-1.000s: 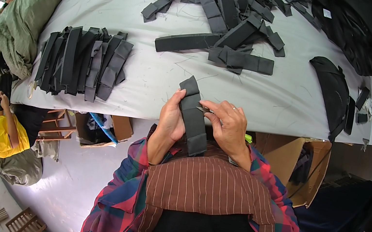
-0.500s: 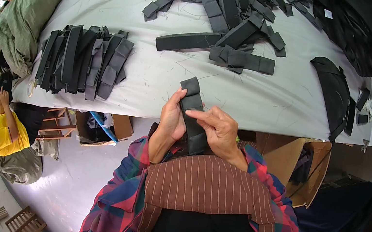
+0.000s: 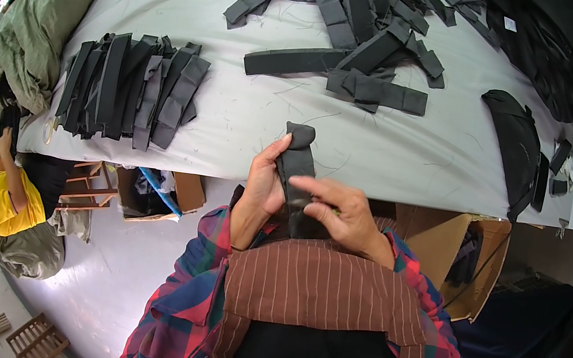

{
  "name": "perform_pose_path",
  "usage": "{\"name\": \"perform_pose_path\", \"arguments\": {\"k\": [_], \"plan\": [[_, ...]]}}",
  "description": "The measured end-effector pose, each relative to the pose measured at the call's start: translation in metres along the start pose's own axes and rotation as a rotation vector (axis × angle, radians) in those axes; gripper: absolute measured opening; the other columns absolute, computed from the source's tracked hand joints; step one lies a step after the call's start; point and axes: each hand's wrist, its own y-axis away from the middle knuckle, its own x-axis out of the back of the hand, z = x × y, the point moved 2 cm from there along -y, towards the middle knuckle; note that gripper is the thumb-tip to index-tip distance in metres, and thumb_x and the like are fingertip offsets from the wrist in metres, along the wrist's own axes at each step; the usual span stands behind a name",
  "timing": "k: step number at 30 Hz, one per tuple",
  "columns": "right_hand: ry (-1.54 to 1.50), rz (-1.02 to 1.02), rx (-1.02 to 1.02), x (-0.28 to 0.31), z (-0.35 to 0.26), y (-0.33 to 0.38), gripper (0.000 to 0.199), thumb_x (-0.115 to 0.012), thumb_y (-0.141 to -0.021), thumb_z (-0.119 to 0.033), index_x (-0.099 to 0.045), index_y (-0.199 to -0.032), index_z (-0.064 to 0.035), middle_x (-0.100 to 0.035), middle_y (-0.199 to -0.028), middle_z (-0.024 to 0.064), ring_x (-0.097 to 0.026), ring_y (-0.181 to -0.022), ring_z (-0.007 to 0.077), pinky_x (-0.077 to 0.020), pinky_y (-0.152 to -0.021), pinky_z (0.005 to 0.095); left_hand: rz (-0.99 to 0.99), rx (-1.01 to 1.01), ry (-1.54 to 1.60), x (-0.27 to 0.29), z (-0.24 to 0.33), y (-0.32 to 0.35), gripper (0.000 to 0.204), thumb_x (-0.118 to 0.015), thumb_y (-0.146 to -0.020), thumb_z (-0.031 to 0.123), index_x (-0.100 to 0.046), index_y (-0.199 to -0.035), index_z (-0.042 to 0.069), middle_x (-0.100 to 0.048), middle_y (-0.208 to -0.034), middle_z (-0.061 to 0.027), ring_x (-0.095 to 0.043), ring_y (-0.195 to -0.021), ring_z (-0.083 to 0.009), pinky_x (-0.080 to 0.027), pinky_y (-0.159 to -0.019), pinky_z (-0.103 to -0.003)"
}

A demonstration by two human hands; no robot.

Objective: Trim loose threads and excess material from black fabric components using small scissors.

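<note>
A dark grey fabric strip (image 3: 298, 164) slants up over the table's near edge, its top end folded. My left hand (image 3: 265, 184) is closed round the strip's left side, with the thumb on the front near the top. From the right, my right hand (image 3: 350, 214) reaches over the strip's middle. Its index finger is stretched across the fabric and the thumb stands apart below it; I see nothing held between them. The strip's lower end hangs in front of my brown striped apron (image 3: 326, 284).
A row of dark strips (image 3: 131, 88) lies at left on the white-covered table (image 3: 221, 115). Loose strips (image 3: 356, 31) heap at the far middle. A black curved fabric piece (image 3: 510, 144) lies at right. Cardboard boxes (image 3: 435, 242) stand below. A person in yellow (image 3: 13, 202) is at far left.
My right hand has shifted slightly, and its thumb has moved away from the index finger. The strip in my left hand now stands more upright, with its top end folded over.
</note>
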Motion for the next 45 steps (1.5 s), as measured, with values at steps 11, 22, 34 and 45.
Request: {"name": "perform_pose_path", "arguments": {"k": [11,22,34,45], "plan": [[0.47,0.261,-0.061,0.005,0.018,-0.007,0.019,-0.069,-0.075,-0.009,-0.068,-0.094,-0.0071,-0.065,-0.081,0.0078,-0.06,-0.071,0.026,-0.0449,-0.065,0.0335,-0.061,-0.04,-0.105,-0.009,0.0,0.004,0.031,-0.053,-0.094,0.024,-0.06,-0.111,-0.001,-0.062,-0.094,-0.0075,-0.06,-0.083,-0.0144,-0.052,-0.075,-0.03],[0.618,0.26,0.033,0.001,0.018,-0.013,0.016,-0.071,-0.073,-0.01,-0.068,-0.088,-0.0098,-0.063,-0.075,0.0035,-0.055,-0.066,0.0234,-0.0359,-0.061,0.0328,0.031,-0.082,-0.124,-0.015,-0.003,0.003,0.03,-0.053,-0.094,0.021,-0.057,-0.115,0.0,-0.063,-0.106,-0.0092,-0.059,-0.09,-0.0155,-0.05,-0.083,-0.031],[0.147,0.317,-0.212,0.009,0.007,-0.012,0.062,-0.08,-0.068,-0.015,-0.05,-0.123,-0.008,-0.061,-0.105,0.009,-0.06,-0.095,0.0205,-0.0463,-0.084,0.0292,0.084,-0.145,-0.197,-0.013,0.002,0.01,0.035,-0.057,-0.093,0.025,-0.055,-0.119,0.002,-0.063,-0.103,-0.0054,-0.058,-0.089,-0.0131,-0.049,-0.079,-0.028],[0.255,0.54,-0.338,0.027,0.028,0.0,0.046,-0.054,-0.078,0.004,-0.052,-0.122,-0.01,-0.058,-0.086,0.0079,-0.053,-0.073,0.0142,-0.0439,-0.069,0.0247,-0.041,-0.185,-0.218,0.001,0.005,0.019,0.049,-0.053,-0.095,0.04,-0.047,-0.13,0.005,-0.06,-0.107,-0.0063,-0.058,-0.088,-0.0133,-0.052,-0.075,-0.03]]}}
